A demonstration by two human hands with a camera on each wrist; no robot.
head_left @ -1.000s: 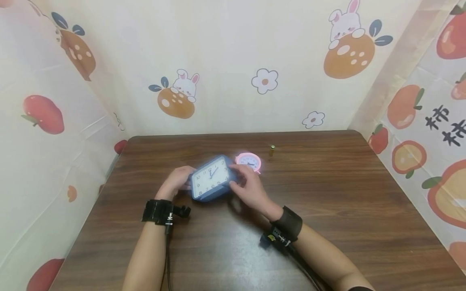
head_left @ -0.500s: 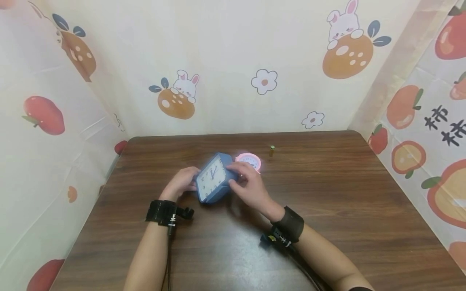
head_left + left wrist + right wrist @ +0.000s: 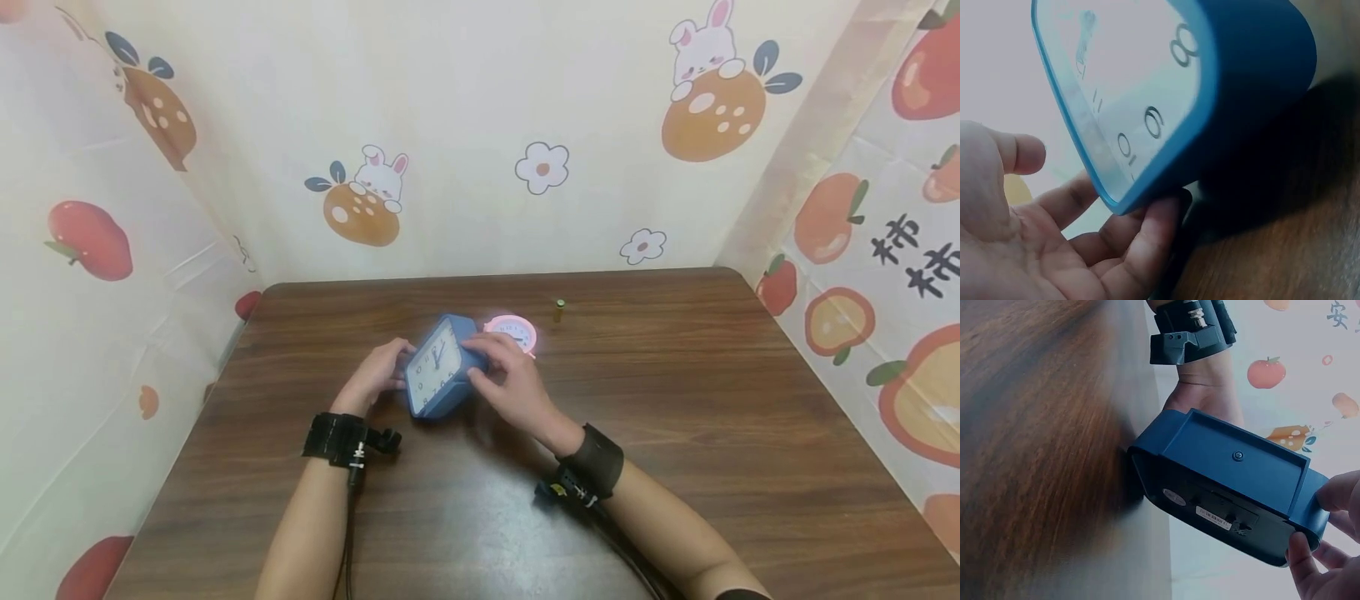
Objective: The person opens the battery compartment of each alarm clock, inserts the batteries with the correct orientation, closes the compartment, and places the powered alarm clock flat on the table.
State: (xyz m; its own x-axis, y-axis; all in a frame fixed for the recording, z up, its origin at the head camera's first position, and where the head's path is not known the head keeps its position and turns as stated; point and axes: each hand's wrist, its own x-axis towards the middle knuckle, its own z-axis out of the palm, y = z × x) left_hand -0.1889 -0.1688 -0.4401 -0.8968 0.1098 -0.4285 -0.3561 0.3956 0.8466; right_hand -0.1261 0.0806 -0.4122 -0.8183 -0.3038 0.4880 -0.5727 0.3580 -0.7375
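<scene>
A blue clock (image 3: pixel 433 371) with a white face is tilted up over the table, its face turned to the left. My right hand (image 3: pixel 513 379) pinches its right end between thumb and fingers. At the opposite end is my left hand (image 3: pixel 375 375), its fingertips touching the clock's edge from below and behind. In the left wrist view the left thumb (image 3: pixel 1025 153) stands apart from the clock. The right wrist view shows the clock's dark back with a label (image 3: pixel 1213 517), and a screw (image 3: pixel 1238 455) in its blue side.
Just behind the right hand lies a small pink clock (image 3: pixel 525 327) on the wooden table (image 3: pixel 675 375). A small cylinder (image 3: pixel 559 312) with a green top stands upright farther right. Printed curtains (image 3: pixel 465 208) hang at the table's back and sides. Cables run along both forearms.
The blue clock has turned, its face swinging further to the left and its right side showing more. My left hand has shifted slightly right with it. The right hand stays nearly in place.
</scene>
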